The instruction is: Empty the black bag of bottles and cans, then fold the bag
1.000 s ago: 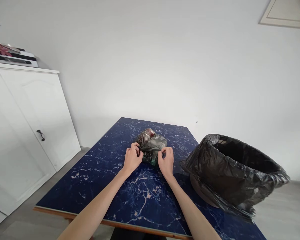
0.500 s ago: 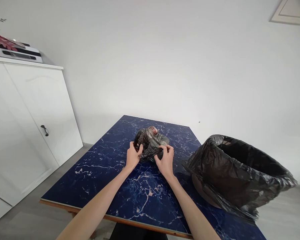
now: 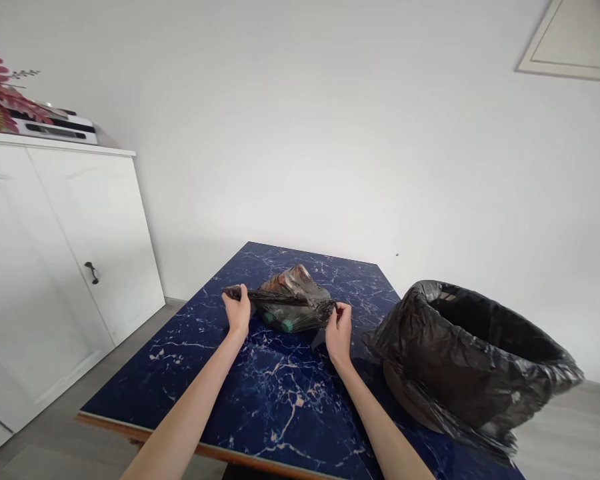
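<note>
A thin black plastic bag [image 3: 293, 297] lies on the blue marbled table [image 3: 280, 400], with its upper edge stretched sideways between my hands. Through the film I make out reddish and pale shapes, plus two green round ends low at the front; their kind is unclear. My left hand [image 3: 237, 312] pinches the bag's left end, pulled out away from the contents. At the right end my right hand [image 3: 339, 330] is closed on a bunched part of the same bag.
To the right on the table stands a bin [image 3: 410, 397] lined with a large black bag [image 3: 475, 360] folded over its rim. A white cabinet [image 3: 80, 233] is at the left, holding a pink plant [image 3: 25, 103] and a white-and-black device [image 3: 60, 130]. The wall [image 3: 300, 133] rises behind the table.
My hands have moved apart, the left one farther out to the left, drawing the bag's edge taut between them. The green round ends now show at the front. The view has shifted slightly.
</note>
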Demonstrator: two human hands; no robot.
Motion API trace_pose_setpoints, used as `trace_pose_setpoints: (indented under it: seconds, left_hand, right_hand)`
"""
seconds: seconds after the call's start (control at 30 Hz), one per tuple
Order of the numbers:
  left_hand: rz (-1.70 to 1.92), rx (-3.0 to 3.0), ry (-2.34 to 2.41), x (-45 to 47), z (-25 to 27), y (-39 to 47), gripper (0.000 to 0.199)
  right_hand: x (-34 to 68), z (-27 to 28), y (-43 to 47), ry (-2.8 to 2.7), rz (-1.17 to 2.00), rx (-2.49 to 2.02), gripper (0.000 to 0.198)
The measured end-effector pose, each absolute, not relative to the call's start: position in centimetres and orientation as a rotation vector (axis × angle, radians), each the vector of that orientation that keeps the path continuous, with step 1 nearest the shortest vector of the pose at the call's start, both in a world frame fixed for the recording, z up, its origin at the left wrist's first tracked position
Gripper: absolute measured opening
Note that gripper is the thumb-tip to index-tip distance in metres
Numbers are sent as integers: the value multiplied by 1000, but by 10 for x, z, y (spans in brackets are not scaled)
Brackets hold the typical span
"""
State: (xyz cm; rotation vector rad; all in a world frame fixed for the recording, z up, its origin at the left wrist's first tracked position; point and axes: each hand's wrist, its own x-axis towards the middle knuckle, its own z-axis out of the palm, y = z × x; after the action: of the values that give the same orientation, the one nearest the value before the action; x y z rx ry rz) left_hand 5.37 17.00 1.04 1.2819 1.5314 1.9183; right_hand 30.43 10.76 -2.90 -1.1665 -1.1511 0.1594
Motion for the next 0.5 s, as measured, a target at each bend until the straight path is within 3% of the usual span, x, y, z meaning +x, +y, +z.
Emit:
trace_pose_setpoints:
  seconds: [0.07, 0.13, 0.23, 0.33, 0.5]
  left_hand:
    - [1992, 1420, 1636, 51, 17, 163, 55]
    - [2022, 1640, 1667, 54, 23, 154, 59]
    - [1887, 2068, 1569, 66, 25, 141, 35]
    - [1581, 2455, 1366, 78, 21, 134, 13]
    - [1100, 2724, 1212, 82, 4, 139, 20]
  right_hand:
    - [300, -26, 104, -1185, 139, -1149, 20]
    - [297, -22, 101, -1211, 109, -1135, 33]
    - [296, -20, 97, -1250, 112, -1127, 41]
    - [300, -22, 99, -1236, 168, -1160, 27]
    - [315, -36, 116, -1075, 308, -1232, 41]
